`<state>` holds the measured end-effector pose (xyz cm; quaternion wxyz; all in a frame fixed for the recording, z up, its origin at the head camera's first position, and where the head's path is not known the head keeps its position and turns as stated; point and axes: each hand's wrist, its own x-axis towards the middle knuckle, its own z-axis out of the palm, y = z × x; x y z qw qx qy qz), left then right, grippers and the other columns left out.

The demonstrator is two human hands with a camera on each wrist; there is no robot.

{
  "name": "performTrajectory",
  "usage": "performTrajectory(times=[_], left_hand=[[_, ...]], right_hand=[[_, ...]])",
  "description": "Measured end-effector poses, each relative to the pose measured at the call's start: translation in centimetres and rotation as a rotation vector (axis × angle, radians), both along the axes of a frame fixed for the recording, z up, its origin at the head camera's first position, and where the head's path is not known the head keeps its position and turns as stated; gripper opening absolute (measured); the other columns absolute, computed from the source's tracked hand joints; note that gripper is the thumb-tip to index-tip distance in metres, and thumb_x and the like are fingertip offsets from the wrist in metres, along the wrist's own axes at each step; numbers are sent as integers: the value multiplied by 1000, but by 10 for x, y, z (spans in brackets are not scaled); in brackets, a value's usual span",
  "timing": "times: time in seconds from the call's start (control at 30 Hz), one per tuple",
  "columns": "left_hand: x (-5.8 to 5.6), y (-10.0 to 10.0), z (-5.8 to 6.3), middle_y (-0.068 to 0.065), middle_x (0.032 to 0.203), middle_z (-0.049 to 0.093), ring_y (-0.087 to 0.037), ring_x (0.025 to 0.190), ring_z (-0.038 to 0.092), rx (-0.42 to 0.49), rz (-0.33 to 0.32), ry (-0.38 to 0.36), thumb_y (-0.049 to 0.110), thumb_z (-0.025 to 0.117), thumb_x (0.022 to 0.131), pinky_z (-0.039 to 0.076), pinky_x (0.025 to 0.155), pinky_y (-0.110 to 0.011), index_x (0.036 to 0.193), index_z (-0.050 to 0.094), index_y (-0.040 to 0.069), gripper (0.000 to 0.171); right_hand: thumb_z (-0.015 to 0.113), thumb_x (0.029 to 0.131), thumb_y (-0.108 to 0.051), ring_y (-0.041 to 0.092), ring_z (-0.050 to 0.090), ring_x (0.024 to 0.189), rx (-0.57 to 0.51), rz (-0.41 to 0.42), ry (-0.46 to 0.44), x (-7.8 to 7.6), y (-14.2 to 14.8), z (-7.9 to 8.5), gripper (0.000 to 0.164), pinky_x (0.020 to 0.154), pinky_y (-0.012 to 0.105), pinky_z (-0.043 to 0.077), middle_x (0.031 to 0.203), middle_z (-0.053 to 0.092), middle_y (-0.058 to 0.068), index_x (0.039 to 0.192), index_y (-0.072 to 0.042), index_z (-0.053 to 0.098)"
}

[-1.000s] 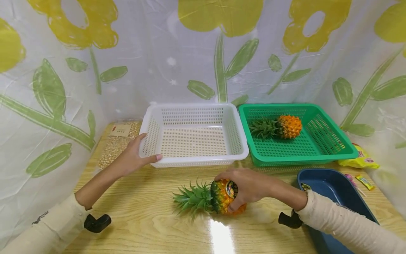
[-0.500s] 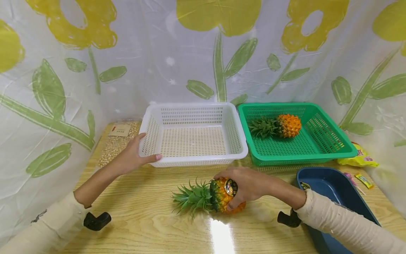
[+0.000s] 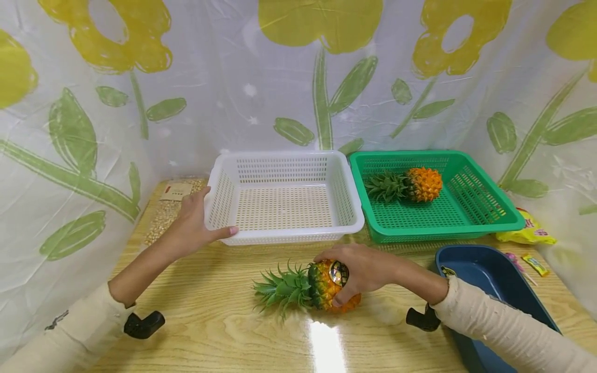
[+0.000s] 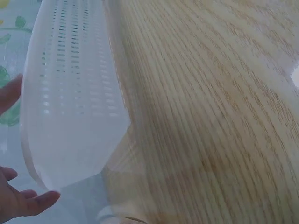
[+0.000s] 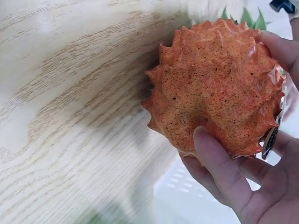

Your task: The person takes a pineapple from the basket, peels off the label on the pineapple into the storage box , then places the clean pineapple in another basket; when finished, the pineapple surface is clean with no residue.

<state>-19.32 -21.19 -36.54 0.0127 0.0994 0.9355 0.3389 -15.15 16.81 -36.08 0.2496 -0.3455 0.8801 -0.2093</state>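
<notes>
A small pineapple point(image 3: 322, 287) lies on its side on the wooden table, its green leaf crown pointing left and a round label on its body. My right hand point(image 3: 368, 272) grips its body from above; in the right wrist view the fingers point(image 5: 224, 172) curl round the orange spiny base. At the front left corner of a white perforated basket point(image 3: 284, 237), my left hand point(image 3: 191, 228) rests with thumb and fingers spread apart. The thumb touches the front rim. Nothing lies in this basket. In the left wrist view only parts of the left fingers point(image 4: 32, 205) show.
A green basket point(image 3: 448, 230) stands right of the white one, with another pineapple point(image 3: 422, 185) in it. A dark blue tub point(image 3: 485, 264) sits partly under the right forearm. Bagged corn kernels point(image 3: 163, 220), a yellow packet point(image 3: 527, 233) and a small candy point(image 3: 535, 264) lie at the sides.
My left fingers have lifted slightly outward at the white basket's left side, while the thumb stays on the rim. The right hand and the pineapple are almost unmoved.
</notes>
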Motion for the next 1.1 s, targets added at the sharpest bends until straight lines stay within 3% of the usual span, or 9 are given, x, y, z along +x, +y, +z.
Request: performTrajectory(times=[0.13,0.23,0.4,0.57,0.73,0.87,1.1], left_hand=[[6,5,5,-33,152,15,-51,129,34,-24,40,26,45,87,77,39,100,-72,160,7,5,122],[14,14,10,-32,155,15,-52,135,33,-14,35,95,41,88,77,38,102,-70,160,11,5,119],[38,36,14,-27,152,24,-43,134,40,32,-94,184,34,84,82,46,100,-62,157,21,7,102],[65,58,10,-16,151,34,-34,131,49,35,-249,149,39,80,86,49,100,-55,156,26,13,92],[82,74,2,-6,149,44,-29,131,51,-14,-365,72,53,72,88,48,102,-56,155,33,19,85],[87,83,-8,-5,154,41,-33,138,46,-37,-434,21,61,65,90,44,106,-59,157,32,24,83],[85,95,-23,-5,154,40,-33,138,45,-42,-455,5,65,64,88,46,104,-59,156,34,27,83]], right_hand=[[89,72,-39,14,62,103,-4,-4,-10,-1,0,-1,83,76,22,55,130,58,4,144,-18,53],[89,73,-41,16,60,107,3,-2,-1,-1,0,-1,83,78,24,55,132,58,3,144,-19,53],[87,74,-43,17,60,109,3,6,11,-1,2,-1,84,82,29,55,133,57,3,146,-19,51],[87,74,-43,16,60,110,-11,-4,2,0,4,-1,85,84,29,55,134,57,2,147,-18,50],[88,72,-45,17,60,108,-19,-17,21,1,5,-1,84,83,29,54,131,59,3,142,-14,53],[88,73,-45,15,60,105,-29,-18,29,2,5,-2,78,83,29,54,125,60,1,137,-15,55],[89,72,-42,14,59,104,-34,-39,4,2,5,-3,77,83,29,54,123,59,-2,136,-17,55]])
